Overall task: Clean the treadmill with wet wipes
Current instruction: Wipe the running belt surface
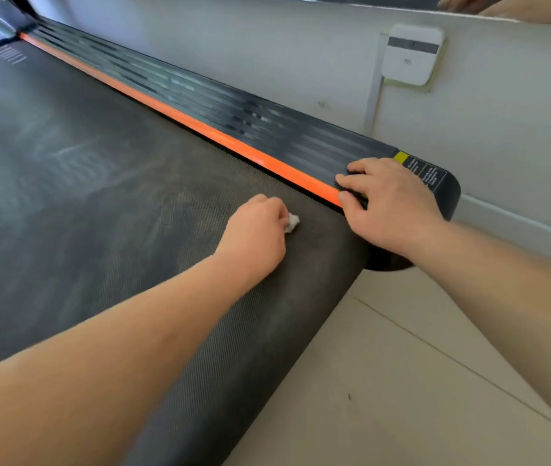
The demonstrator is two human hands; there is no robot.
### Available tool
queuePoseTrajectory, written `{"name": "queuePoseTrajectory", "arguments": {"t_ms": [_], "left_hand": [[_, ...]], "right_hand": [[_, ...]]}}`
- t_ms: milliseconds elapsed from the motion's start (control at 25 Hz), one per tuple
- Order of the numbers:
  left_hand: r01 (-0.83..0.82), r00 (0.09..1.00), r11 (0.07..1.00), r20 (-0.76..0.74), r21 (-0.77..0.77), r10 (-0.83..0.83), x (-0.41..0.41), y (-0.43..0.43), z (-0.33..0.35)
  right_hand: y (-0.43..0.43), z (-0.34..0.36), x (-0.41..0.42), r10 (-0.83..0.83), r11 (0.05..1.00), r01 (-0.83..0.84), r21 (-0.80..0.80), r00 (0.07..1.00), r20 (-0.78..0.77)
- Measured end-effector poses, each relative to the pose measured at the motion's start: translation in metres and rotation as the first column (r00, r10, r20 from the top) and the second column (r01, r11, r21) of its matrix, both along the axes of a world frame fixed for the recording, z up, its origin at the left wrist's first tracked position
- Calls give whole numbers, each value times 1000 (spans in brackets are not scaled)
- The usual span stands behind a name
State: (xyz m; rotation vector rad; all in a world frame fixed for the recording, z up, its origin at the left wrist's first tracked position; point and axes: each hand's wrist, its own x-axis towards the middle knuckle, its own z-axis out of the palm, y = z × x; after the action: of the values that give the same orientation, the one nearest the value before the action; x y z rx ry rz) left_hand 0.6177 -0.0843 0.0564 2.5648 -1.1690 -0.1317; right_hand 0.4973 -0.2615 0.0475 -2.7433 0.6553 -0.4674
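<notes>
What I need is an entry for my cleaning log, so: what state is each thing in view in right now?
Treadmill belt: dull, with pale dusty smudges.
Wet wipe: crumpled, held against the belt.
Left hand: grips the wipe.
Right hand: fingers rest across the side rail and orange strip.
White wall box: mounted on the wall.

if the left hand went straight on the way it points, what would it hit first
Likely the right hand, resting on the orange strip just beyond the wipe that the left hand grips; only bare belt lies between.
</notes>
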Motion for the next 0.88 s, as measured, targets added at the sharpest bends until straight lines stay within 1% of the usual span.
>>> {"name": "queuePoseTrajectory", "arguments": {"t_ms": [40, 80, 160, 200, 280, 360, 440, 520, 600, 680, 720, 800, 880], "left_hand": [[-14, 1000, 1000, -23, -3, 13, -8, 3, -3], [16, 999, 1000, -50, 12, -15, -19, 14, -6], [120, 988, 992, -100, 39, -116, -43, 47, -7], [147, 982, 988, -123, 51, -140, -52, 65, -6], [152, 982, 986, -119, 62, -144, -49, 66, 0], [153, 986, 988, -79, 36, -149, -39, 31, 3], [111, 990, 993, -89, 27, -108, -40, 6, 6], [119, 984, 993, -135, 3, -118, -46, 16, 1], [183, 973, 983, -142, 6, -180, -66, 61, -2], [233, 965, 972, -127, -5, -232, -81, 102, 1], [228, 970, 974, -88, 7, -226, -77, 104, -3], [186, 982, 982, 13, 26, -186, -64, 78, -4], [141, 986, 990, 91, 16, -142, -54, 24, -9]], "right_hand": [[4, 2, -7, -25, 1000, 25, 4, 1000, -2], [11, 3, -20, -78, 997, 78, -8, 997, 8], [25, 9, -51, -177, 984, 177, -5, 984, 7], [35, 13, -64, -184, 983, 185, 18, 982, -42], [55, 21, -79, -149, 984, 166, 66, 967, -209], [66, 33, -82, -112, 976, 170, 138, 930, -351], [66, 39, -82, -57, 964, 161, 213, 904, -424], [61, 39, -86, -76, 952, 191, 240, 906, -417], [57, 34, -88, -144, 961, 214, 173, 927, -348], [64, 28, -79, -139, 974, 190, 126, 934, -330], [68, 25, -75, -124, 977, 174, 125, 935, -334], [72, 15, -73, -119, 978, 164, 132, 948, -294], [68, 8, -81, -133, 962, 172, 213, 974, -185]]}}
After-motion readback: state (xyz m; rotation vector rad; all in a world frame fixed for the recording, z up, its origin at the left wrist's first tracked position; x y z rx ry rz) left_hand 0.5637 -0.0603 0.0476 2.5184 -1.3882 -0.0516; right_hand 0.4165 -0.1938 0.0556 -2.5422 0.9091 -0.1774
